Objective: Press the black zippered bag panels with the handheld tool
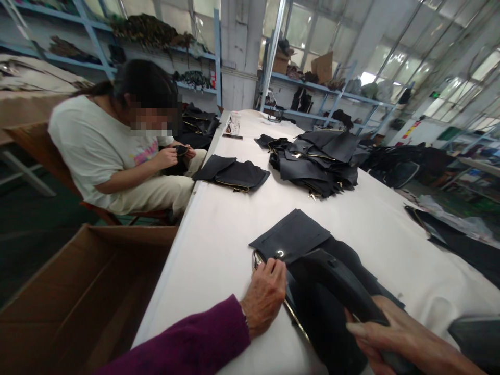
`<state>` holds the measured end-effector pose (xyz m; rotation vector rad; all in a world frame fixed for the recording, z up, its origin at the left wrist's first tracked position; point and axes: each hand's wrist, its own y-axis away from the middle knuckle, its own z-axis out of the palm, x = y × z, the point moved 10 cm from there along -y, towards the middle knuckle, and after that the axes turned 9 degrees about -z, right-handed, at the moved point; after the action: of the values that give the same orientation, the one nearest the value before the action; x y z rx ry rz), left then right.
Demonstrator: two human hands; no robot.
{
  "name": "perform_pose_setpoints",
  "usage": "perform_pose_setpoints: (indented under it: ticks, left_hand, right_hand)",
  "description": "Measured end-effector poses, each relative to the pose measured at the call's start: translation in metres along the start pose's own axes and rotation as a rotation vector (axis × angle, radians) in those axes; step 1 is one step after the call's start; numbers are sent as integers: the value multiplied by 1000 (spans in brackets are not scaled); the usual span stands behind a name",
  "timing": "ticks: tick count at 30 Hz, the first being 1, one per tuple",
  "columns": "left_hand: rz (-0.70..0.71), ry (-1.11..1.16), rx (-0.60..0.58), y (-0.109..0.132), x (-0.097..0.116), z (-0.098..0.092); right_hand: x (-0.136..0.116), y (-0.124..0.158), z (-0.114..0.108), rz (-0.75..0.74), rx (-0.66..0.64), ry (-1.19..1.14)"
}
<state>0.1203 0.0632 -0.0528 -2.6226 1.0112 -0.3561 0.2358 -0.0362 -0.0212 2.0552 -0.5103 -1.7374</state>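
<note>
My left hand, in a purple sleeve, has its fingers closed on the zippered edge of a black leather-like bag piece lying on the white table. Gold zipper teeth run along the near side of that piece. A small bright spot shows on the black material just beyond my fingertips. My right hand is wrapped round a dark, curved hand-held tool, whose front end reaches over the piece toward my left hand. The tool's exact kind is unclear.
A pile of black zippered pieces lies farther up the table, with another piece at its left edge. A co-worker sits at the left, handling a small dark item. A cardboard box stands below the table's left edge.
</note>
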Motion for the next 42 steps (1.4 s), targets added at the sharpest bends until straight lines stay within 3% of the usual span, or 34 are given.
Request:
perform_pose_setpoints:
  ticks: [8, 13, 20, 25, 30, 36, 39, 42]
  left_hand:
    - [43, -64, -9, 1, 2, -2]
    - [82, -71, -52, 0, 6, -1]
    - [70, -53, -50, -1, 5, -5]
    - [85, -59, -41, 0, 6, -7]
    - [94, -76, -27, 1, 6, -12]
    - [101, -53, -30, 2, 7, -12]
    - [94, -50, -26, 1, 5, -13]
    - [103, -64, -27, 1, 6, -14]
  right_hand:
    - [-6, -51, 18, 36, -92, -5]
    - [-5, -69, 10, 52, -59, 45]
    - [-21, -57, -23, 92, 52, 92]
    - [-19, -48, -5, 126, 2, 96]
    - [-19, -63, 7, 148, -40, 173]
    - [-47, -88, -13, 149, -12, 293]
    - [-59, -85, -33, 162, 94, 307]
    - [-57, -72, -33, 171, 107, 233]
